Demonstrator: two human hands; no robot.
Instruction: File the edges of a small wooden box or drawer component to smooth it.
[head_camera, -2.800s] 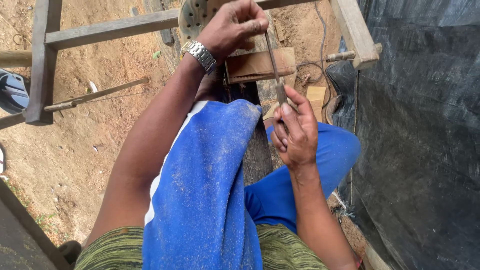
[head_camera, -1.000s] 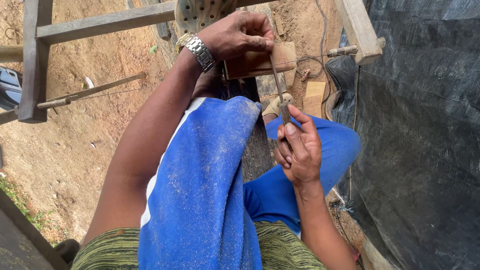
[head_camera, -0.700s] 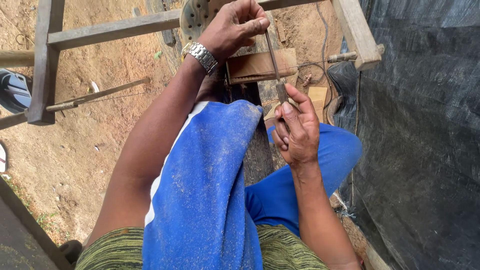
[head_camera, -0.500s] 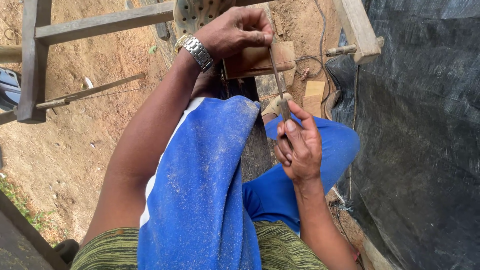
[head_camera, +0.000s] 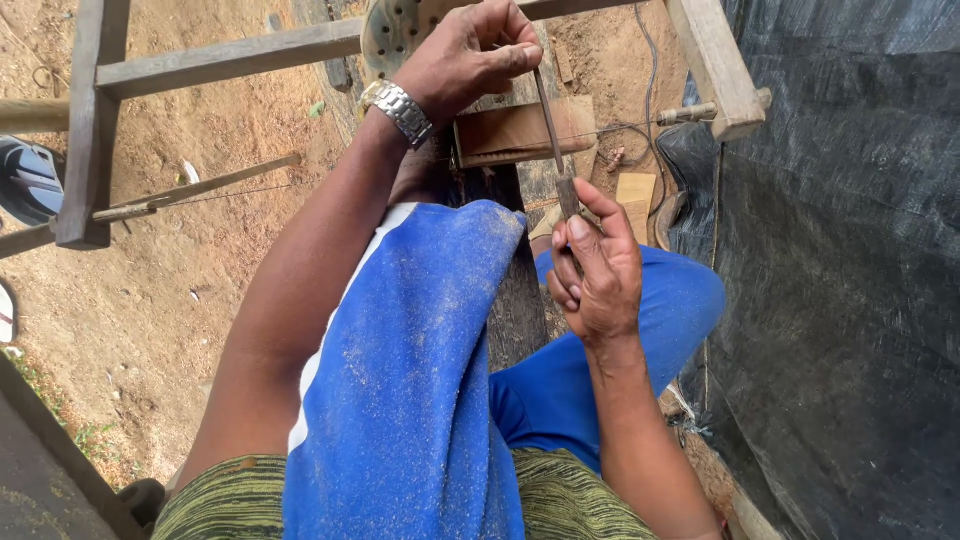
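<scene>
A thin dark metal file (head_camera: 551, 128) runs between my two hands above a brown wooden block (head_camera: 505, 132). My left hand (head_camera: 465, 55), with a metal wristwatch (head_camera: 400, 106) on the wrist, pinches the file's far tip. My right hand (head_camera: 598, 270) grips the near end of the file by its handle. The block sits on a dark upright wooden post (head_camera: 512, 290) between my knees, which are covered by dusty blue trousers (head_camera: 420, 350).
A round perforated metal disc (head_camera: 385, 35) is just behind my left hand. A weathered wooden frame (head_camera: 200, 60) crosses the dirt ground on the left. Black plastic sheeting (head_camera: 850, 270) hangs close on the right. Thin wires (head_camera: 640, 120) lie beyond the block.
Both hands slide the file back and forth over the block; since half a second ago they have moved away from me again, as they were 0.7 s ago.
</scene>
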